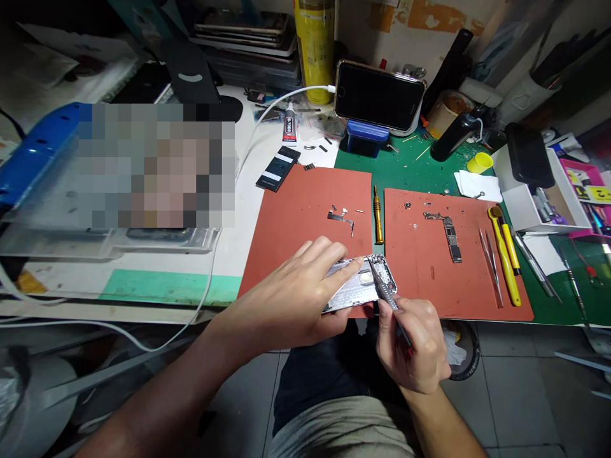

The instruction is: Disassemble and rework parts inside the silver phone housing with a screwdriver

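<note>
L hand (312, 289) w/ phone frame (341, 296), R hand (417, 343) w/ pen-type tool (386, 296); frame at front edge of L mat (296, 210)
L fingers clamp frame across its sides; R fingertips pinch tool shaft; frame prob. light, stiff, bit slick, thin-walled; best held by long rails; qty: 1 frame, 1 tool, 2 orange mats (405, 280), 1 circuit board (453, 238), 1 gold screwdriver (378, 216)

You can read "B-7000" along the small tube (289, 125) ahead of you, and what looks like "-2" on the yellow label (596, 193) at your far right; the print on the black battery (278, 168) is too small to make out
</note>
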Demonstrator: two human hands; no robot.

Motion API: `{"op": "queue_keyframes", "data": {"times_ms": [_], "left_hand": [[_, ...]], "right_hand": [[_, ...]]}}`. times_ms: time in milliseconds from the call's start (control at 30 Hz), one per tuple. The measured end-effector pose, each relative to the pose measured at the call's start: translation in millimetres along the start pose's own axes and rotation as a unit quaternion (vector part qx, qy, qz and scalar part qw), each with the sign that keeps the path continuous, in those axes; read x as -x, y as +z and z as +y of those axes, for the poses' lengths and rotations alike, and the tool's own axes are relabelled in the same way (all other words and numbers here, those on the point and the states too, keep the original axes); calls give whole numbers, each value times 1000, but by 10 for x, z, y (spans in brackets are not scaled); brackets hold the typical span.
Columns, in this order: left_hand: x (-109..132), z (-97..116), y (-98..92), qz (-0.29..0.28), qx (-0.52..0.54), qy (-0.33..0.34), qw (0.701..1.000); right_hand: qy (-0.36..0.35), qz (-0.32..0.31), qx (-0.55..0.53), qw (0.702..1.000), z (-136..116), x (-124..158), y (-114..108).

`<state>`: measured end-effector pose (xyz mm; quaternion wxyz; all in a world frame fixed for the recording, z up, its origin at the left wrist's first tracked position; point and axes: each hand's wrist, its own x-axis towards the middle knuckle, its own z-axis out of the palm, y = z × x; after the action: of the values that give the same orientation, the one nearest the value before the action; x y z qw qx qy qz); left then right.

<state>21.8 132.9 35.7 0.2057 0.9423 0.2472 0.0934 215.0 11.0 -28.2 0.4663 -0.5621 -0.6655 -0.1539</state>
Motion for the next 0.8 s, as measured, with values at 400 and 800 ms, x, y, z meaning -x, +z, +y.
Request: {"op": "queue_keyframes", "data": {"times_ms": [400, 800], "left_hand": [[19, -9, 12, -3, -20, 6, 1000], [66, 37, 78, 12, -86, 11, 996]], "right_hand": [[-1, 27, 6, 1000, 12, 9, 39], [82, 101, -53, 990, -21, 28, -29]]}}
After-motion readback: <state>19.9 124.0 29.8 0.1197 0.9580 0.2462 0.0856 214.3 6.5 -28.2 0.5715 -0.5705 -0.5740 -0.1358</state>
